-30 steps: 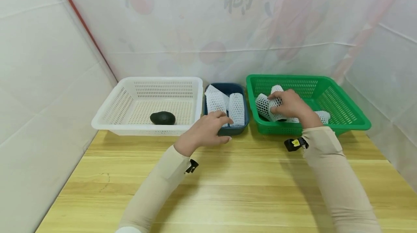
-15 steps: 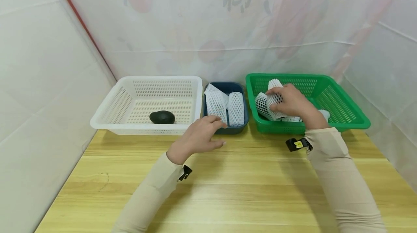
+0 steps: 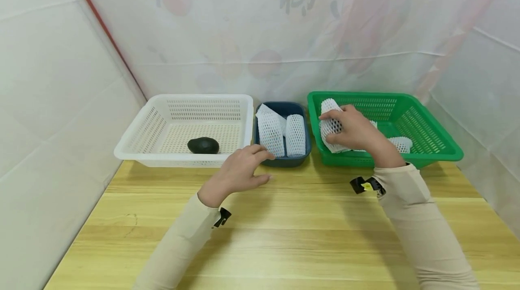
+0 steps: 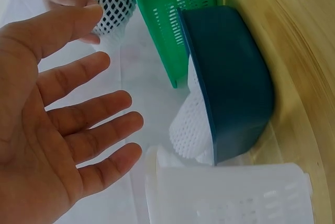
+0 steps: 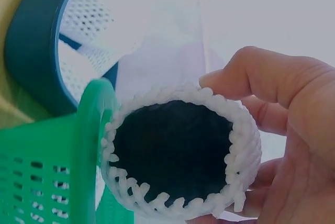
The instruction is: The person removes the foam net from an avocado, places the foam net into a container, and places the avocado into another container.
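My right hand (image 3: pixel 357 134) grips an avocado in a white foam net sleeve (image 3: pixel 332 125) over the left end of the green basket (image 3: pixel 349 160). Seen from the right wrist, the sleeve's open end faces the camera, with the dark avocado (image 5: pixel 172 150) inside it. Thumb and fingers curl round the sleeve. My left hand (image 3: pixel 235 170) hovers in front of the blue bin (image 3: pixel 286 163), fingers spread and holding nothing. Inside that bin lie several white foam net sleeves (image 3: pixel 295 136).
On the left, a white basket (image 3: pixel 183 158) holds one bare dark avocado (image 3: pixel 204 145). Another white-netted item (image 3: pixel 402 144) lies in the green basket. The containers stand side by side at the back of the wooden table (image 3: pixel 292 236), against a white sheet (image 3: pixel 227 24).
My right hand has shifted left within the green basket, carrying the sleeved avocado. My left hand has drawn back from the blue bin, toward the lower left.
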Demonstrator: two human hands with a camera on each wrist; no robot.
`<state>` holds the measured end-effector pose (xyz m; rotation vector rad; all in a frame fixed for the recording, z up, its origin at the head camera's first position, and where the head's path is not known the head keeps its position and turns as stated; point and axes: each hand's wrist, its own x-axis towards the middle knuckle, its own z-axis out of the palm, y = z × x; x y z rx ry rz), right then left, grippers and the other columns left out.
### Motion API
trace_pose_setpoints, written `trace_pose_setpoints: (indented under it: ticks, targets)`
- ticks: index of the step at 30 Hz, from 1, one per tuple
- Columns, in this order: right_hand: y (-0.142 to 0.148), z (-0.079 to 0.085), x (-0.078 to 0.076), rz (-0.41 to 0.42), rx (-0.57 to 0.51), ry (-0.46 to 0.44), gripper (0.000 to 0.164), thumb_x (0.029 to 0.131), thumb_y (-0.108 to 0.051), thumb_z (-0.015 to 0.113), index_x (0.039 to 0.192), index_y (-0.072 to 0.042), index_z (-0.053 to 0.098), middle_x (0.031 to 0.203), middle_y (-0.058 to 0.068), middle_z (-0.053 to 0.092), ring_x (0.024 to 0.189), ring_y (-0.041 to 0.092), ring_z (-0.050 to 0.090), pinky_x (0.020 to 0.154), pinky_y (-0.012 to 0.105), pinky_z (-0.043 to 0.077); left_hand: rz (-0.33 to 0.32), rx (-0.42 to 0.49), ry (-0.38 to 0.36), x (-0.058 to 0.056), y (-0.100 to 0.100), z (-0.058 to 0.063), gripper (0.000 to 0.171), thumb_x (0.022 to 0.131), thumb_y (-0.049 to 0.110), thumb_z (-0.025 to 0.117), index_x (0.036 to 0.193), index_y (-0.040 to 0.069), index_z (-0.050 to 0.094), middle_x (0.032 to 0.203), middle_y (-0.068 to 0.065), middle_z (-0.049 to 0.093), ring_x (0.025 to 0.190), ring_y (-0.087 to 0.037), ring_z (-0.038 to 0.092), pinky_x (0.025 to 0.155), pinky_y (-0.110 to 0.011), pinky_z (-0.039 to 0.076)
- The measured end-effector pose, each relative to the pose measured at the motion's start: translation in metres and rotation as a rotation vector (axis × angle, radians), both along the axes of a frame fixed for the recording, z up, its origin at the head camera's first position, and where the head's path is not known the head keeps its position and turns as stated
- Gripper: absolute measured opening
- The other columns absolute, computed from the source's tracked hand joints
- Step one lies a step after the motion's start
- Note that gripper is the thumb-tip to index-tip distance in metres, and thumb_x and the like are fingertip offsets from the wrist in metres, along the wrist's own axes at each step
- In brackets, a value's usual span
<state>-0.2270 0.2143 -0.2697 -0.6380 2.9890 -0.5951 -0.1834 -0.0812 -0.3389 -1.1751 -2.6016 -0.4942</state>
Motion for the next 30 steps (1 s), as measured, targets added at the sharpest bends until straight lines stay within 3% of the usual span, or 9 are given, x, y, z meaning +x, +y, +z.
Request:
trace_pose_setpoints:
  ticks: [10,21,30]
  targets:
    - [-0.012,-0.004,0.007,0.022,-0.021,0.041,0.048,0.081,-0.012,0.065,0.127,-0.009,0.054,0.135,0.030,0.030,0.115,0.044,0.035,0.072,0.052,0.041,-0.013,0.017,0.021,0.004,-0.011,-0.005,0.035,0.080,0.026,0.071,0.109,0.007,0.065,0.108,-0.006,0.060,0.092,-0.022,0.060,0.071,-0.036,0.050]
    - [-0.022,-0.005,0.010,0.094,-0.013,0.045,0.048,0.080,-0.012,0.065,0.127,-0.011,0.055,0.138,0.030,0.029,0.123,0.045,0.029,0.080,0.056,0.039,-0.025,-0.001,0.006,0.009,-0.015,-0.012,0.035,0.080,0.024,0.071,0.109,0.006,0.065,0.108,-0.008,0.060,0.090,-0.024,0.060,0.073,-0.037,0.050]
    - [-0.034,-0.009,0.016,0.159,0.024,0.084,0.045,0.081,-0.012,0.064,0.126,-0.013,0.057,0.139,0.029,0.028,0.124,0.046,0.029,0.074,0.049,0.043,-0.033,0.013,-0.021,0.012,-0.025,-0.020,0.034,0.080,0.022,0.072,0.108,0.004,0.065,0.106,-0.007,0.060,0.091,-0.022,0.059,0.076,-0.035,0.049]
